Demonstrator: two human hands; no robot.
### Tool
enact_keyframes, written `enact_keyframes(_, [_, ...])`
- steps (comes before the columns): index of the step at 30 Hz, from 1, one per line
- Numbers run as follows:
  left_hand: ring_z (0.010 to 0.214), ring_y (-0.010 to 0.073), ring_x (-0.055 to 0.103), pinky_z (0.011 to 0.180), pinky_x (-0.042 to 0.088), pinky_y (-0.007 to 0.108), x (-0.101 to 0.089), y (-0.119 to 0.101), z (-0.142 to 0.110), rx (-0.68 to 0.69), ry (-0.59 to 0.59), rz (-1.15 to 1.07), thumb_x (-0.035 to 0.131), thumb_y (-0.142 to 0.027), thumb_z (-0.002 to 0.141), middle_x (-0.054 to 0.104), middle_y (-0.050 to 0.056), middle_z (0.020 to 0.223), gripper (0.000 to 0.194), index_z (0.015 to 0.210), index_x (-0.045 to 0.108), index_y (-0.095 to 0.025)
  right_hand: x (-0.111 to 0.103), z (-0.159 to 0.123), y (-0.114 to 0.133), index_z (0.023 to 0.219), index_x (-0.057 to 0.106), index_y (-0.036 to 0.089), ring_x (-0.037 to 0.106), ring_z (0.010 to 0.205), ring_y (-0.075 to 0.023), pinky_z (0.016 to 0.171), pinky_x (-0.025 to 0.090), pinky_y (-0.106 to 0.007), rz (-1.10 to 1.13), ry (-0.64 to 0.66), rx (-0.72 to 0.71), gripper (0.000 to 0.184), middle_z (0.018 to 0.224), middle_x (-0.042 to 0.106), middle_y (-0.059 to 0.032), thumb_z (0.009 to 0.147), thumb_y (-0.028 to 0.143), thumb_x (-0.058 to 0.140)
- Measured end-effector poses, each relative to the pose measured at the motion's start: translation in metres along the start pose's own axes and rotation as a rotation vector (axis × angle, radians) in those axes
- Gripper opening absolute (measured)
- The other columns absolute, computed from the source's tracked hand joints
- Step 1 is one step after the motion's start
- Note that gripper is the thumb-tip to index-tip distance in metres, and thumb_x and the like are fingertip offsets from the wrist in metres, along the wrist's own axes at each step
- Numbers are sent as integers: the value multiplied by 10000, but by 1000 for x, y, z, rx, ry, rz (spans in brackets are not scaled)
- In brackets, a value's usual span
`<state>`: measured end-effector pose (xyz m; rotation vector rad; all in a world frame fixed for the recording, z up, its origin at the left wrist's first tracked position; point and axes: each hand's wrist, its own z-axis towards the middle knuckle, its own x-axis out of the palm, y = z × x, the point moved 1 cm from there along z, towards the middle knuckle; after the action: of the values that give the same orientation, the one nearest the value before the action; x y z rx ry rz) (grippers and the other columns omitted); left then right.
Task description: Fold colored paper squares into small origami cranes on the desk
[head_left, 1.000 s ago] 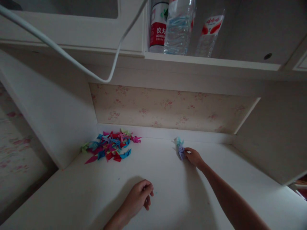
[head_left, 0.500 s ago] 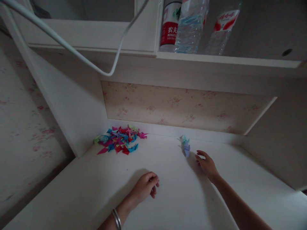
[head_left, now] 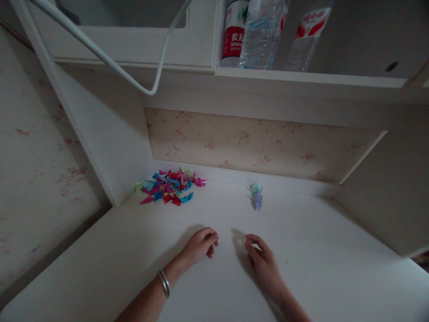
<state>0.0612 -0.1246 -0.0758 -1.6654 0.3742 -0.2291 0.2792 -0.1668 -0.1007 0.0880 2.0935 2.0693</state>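
Note:
My left hand [head_left: 199, 245] rests on the white desk [head_left: 311, 250] with its fingers curled under; nothing shows in them. A silver bangle sits on that wrist. My right hand [head_left: 263, 261] lies close beside it, fingers loosely bent and apart, holding nothing. A small stack of folded paper pieces in pale blue and lilac [head_left: 257, 197] stands alone near the back of the desk, well beyond my right hand. A heap of several folded paper pieces in red, blue, pink and green [head_left: 169, 187] lies at the back left, far from both hands.
A shelf overhead carries three plastic bottles [head_left: 261, 33]. A white cable [head_left: 100, 58] hangs across the upper left. White side panels enclose the desk on both sides, and floral paper [head_left: 248, 145] covers the back wall.
My right hand has let go of the pale folded stack and drawn back toward me, ending beside my left hand. The left hand has stayed where it was.

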Motion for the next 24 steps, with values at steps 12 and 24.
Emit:
enact_keyframes(12, [470, 87, 489, 432, 392, 201, 3, 4, 1, -2, -22, 17, 509, -422, 796, 535, -35, 588, 273, 740, 551, -158, -4, -1, -8, 1009, 610, 173, 338, 475, -96, 438, 234, -226, -118, 85, -51, 445, 549, 433, 42, 801, 563, 565])
enact_keyframes(24, [472, 91, 482, 438, 373, 201, 4, 4, 0, -5, -28, 71, 512, -447, 795, 524, -35, 573, 295, 736, 564, -163, -2, -4, 2, 982, 621, 165, 347, 474, -96, 430, 251, -222, -150, 112, -56, 422, 526, 445, 43, 810, 545, 556])
